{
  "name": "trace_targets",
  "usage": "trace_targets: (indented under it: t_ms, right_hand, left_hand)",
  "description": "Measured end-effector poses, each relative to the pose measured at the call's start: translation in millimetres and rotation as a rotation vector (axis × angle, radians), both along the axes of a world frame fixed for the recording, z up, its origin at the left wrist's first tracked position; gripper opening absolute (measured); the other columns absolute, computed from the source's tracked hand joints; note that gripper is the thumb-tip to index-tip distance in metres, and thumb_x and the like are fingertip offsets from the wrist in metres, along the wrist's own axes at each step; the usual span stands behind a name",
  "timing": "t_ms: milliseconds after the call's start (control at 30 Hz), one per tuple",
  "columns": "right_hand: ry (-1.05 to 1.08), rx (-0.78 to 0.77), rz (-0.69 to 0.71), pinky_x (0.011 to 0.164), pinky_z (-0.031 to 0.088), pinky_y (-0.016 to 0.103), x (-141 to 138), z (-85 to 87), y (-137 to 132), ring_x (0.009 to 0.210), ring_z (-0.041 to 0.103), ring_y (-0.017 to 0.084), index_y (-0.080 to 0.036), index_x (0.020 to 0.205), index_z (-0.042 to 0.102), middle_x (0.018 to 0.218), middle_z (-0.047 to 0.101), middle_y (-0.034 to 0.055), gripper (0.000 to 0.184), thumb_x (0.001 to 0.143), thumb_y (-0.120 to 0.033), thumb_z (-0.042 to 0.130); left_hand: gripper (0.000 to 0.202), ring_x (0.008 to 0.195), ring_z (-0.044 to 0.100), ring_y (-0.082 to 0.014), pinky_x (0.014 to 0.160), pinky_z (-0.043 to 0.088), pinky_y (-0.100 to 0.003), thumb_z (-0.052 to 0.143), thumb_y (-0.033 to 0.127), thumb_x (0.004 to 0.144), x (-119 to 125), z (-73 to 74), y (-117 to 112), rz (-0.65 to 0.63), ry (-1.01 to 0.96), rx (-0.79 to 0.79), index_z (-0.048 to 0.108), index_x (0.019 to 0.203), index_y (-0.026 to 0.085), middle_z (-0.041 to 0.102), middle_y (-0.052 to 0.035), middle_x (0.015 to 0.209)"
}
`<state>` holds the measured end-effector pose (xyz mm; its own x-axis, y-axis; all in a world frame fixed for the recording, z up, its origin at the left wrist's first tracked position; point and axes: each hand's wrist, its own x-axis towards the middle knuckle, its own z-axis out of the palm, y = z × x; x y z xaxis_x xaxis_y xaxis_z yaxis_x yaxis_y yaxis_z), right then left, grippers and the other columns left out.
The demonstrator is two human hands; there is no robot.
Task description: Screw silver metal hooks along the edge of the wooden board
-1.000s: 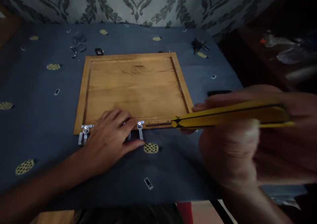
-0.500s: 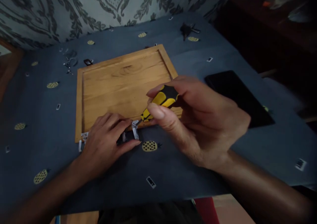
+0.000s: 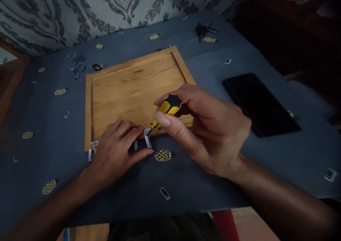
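My right hand (image 3: 213, 130) pinches one screwdriver (image 3: 170, 106) at the near edge of one wooden panel (image 3: 122, 100), beside one of at least two metal brackets (image 3: 147, 141). My left hand (image 3: 113, 150), thumb spread, covers that edge; its grip I can't tell.

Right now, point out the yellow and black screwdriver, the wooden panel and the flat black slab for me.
Screwdriver (image 3: 165, 107): head view, on the yellow part of its handle.
Wooden panel (image 3: 125, 97): head view, on its bare recessed middle.
Flat black slab (image 3: 262, 104): head view, middle of its top face.
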<state>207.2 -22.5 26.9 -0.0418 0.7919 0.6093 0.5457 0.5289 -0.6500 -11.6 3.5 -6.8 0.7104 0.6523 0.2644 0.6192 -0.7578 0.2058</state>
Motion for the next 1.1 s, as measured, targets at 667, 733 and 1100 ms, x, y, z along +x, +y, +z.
trace_targets:
  t_ms: [667, 733, 1100]
  right_hand:
    - [-0.036, -0.024, 0.079, 0.058, 0.056, 0.022, -0.5, -0.6, 3.6, 0.062, 0.063, 0.009, -0.023, 0.093, 0.064, 0.087, 0.074, -0.0016, 0.021, 0.098, -0.043, 0.066]
    - [-0.032, -0.024, 0.074, 0.059, 0.056, 0.023, -0.7, -0.8, 4.4, 0.061, 0.063, 0.010, -0.024, 0.092, 0.064, 0.084, 0.074, -0.0022, 0.020, 0.097, -0.042, 0.067]
    - [-0.092, -0.017, 0.150, 0.062, 0.061, 0.025, 4.5, 2.9, 4.8, 0.055, 0.066, 0.011, -0.025, 0.101, 0.066, 0.078, 0.073, -0.0039, 0.014, 0.100, -0.038, 0.064]
  left_hand:
    - [0.031, 0.092, 0.066, -0.0255, 0.076, 0.055, -0.041, 0.059, 0.050, 0.101, 1.0, -2.7, -1.5, 0.005, -0.005, 0.108, 0.067, 0.116, 0.024, 0.070, -0.0054, 0.099]
    - [0.030, 0.092, 0.066, -0.0257, 0.076, 0.056, -0.041, 0.060, 0.049, 0.101, 0.9, -2.4, -1.2, 0.005, 0.005, 0.099, 0.067, 0.116, 0.024, 0.070, -0.0057, 0.099]
    - [0.027, 0.090, 0.065, -0.0273, 0.075, 0.055, -0.042, 0.067, 0.046, 0.097, 1.2, -1.7, -1.7, 0.012, -0.002, 0.061, 0.071, 0.109, 0.022, 0.069, -0.0066, 0.094]
